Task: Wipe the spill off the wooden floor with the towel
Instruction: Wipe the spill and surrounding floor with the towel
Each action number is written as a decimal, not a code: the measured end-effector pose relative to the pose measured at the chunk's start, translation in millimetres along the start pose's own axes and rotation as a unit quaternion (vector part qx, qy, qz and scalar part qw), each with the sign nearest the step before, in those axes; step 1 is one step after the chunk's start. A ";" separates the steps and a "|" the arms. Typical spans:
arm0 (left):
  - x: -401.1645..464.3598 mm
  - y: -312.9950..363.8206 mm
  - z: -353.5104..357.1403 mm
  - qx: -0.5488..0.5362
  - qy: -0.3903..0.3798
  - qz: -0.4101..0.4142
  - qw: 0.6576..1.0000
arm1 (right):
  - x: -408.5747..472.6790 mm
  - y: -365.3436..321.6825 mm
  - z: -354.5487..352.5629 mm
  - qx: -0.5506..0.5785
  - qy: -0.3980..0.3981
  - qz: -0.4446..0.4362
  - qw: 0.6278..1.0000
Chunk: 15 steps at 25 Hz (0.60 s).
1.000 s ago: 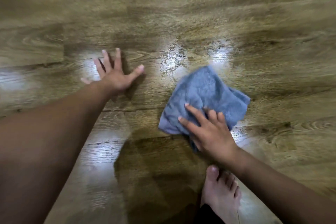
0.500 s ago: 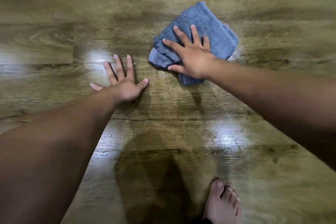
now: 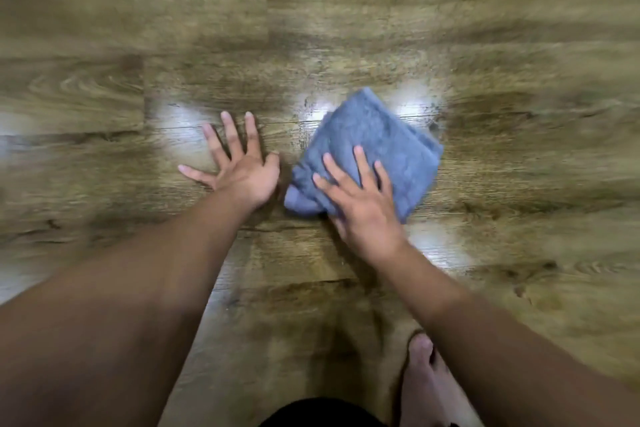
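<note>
The right hand point(image 3: 363, 208) presses spread, straight fingers on the folded blue-grey terry towel point(image 3: 377, 146); the left hand point(image 3: 242, 173) lies splayed flat on the brown wooden plank floor point(image 3: 173, 28).

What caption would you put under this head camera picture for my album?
Right hand presses a folded blue towel onto the wet wooden floor while the left hand rests flat beside it.
</note>
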<state>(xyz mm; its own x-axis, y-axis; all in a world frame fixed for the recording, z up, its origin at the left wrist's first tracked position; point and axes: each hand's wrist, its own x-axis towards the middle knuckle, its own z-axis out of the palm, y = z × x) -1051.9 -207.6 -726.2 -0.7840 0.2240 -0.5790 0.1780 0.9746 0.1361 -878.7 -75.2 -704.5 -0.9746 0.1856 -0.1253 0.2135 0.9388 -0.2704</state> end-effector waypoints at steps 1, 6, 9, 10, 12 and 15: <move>-1.6 -0.3 4.4 0.002 0.023 0.006 1.000 | -33.1 -11.1 8.4 -0.011 -0.001 0.008 1.000; -5.8 -1.8 29.8 0.036 0.155 0.018 0.987 | -114.0 -32.4 40.2 -0.047 -0.006 0.012 0.999; -1.1 -3.6 38.0 0.043 0.196 0.017 0.979 | -83.0 -16.9 30.0 -0.054 -0.002 0.006 0.999; 0.0 -3.8 38.9 0.041 0.204 0.019 0.978 | -62.3 -10.0 23.3 -0.057 0.003 0.027 0.998; 0.3 -3.6 38.9 0.033 0.215 0.021 0.976 | -6.0 7.9 11.2 -0.045 0.022 0.105 0.993; -0.8 -4.0 40.5 0.033 0.225 0.018 0.974 | 94.6 38.6 -10.2 0.008 0.014 0.221 0.975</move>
<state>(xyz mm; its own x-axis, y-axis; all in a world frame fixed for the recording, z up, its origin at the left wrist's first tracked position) -1027.9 -211.6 -758.9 -0.9551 0.2488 -0.1611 0.2368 0.9674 0.0902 -963.4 -18.4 -717.0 -0.7879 0.5797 -0.2075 0.6147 0.7601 -0.2106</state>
